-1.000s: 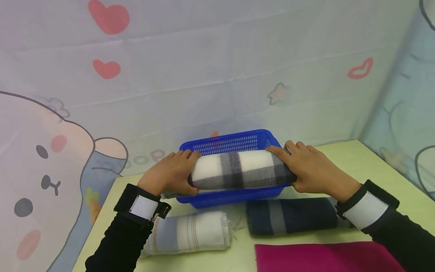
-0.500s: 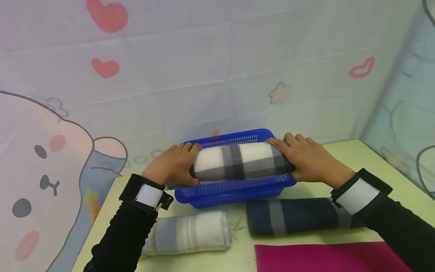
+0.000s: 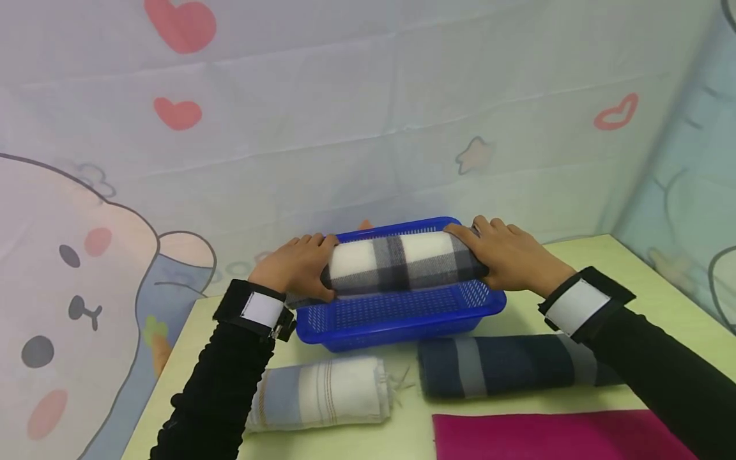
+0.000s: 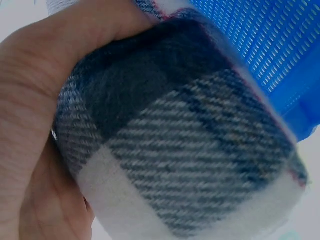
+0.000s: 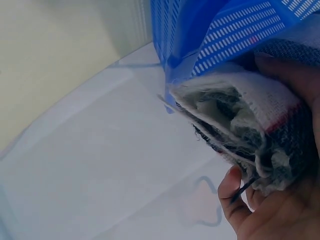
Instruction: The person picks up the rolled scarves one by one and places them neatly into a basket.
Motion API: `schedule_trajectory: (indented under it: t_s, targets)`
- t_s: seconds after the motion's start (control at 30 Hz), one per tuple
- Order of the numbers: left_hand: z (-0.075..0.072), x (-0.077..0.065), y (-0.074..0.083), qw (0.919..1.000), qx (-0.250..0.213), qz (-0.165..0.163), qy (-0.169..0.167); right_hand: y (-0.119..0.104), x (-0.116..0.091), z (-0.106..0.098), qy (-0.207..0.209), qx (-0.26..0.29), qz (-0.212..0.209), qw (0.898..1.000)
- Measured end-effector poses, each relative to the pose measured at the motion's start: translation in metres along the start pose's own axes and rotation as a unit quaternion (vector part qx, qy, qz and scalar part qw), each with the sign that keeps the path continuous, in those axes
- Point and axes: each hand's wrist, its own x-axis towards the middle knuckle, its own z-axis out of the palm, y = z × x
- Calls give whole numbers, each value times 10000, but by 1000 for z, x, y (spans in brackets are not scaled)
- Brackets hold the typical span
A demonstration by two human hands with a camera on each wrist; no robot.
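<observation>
A rolled plaid scarf [image 3: 397, 262] in white, grey and black is held level over the back part of a blue plastic basket [image 3: 397, 329]. My left hand [image 3: 299, 268] grips its left end, thumb on the near side. At the other end my right hand [image 3: 508, 255] grips it in the same way. The left wrist view shows the plaid cloth [image 4: 170, 135] close up against the thumb. In the right wrist view the roll's frayed, layered end [image 5: 240, 130] shows, with fingers curled beneath it. The basket's perforated floor is visible below the roll.
On the pale yellow table [image 3: 218, 332], a white and blue striped roll [image 3: 322, 393] lies front left. A navy and grey roll [image 3: 506, 364] lies front right, behind a flat magenta cloth [image 3: 540, 437]. A printed curtain [image 3: 345, 128] hangs behind the basket.
Both hands have carried the plaid scarf away from me, from above the basket's near rim to over its back part. More of the basket's inside shows now.
</observation>
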Motion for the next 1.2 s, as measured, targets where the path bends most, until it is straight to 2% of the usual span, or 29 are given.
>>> schedule_trajectory:
  t_s: [0.2, 0.43, 0.7, 0.97, 1.2]
  targets:
    - [4, 3, -4, 9999, -29, -71, -103, 1, 9, 3, -199, -74, 25, 9998]
    - [5, 11, -9, 9999, 53, -99, 31, 4, 19, 5, -351, -82, 145, 9992]
    - [14, 19, -10, 9994, 52, -320, 156, 10, 22, 17, -568, -17, 376, 9977]
    - [26, 22, -16, 9973, -379, -603, 198, 12, 26, 31, -782, 1, 540, 9955]
    - [33, 24, -20, 9962, -599, -477, 405, 15, 26, 37, -814, 13, 654, 9945]
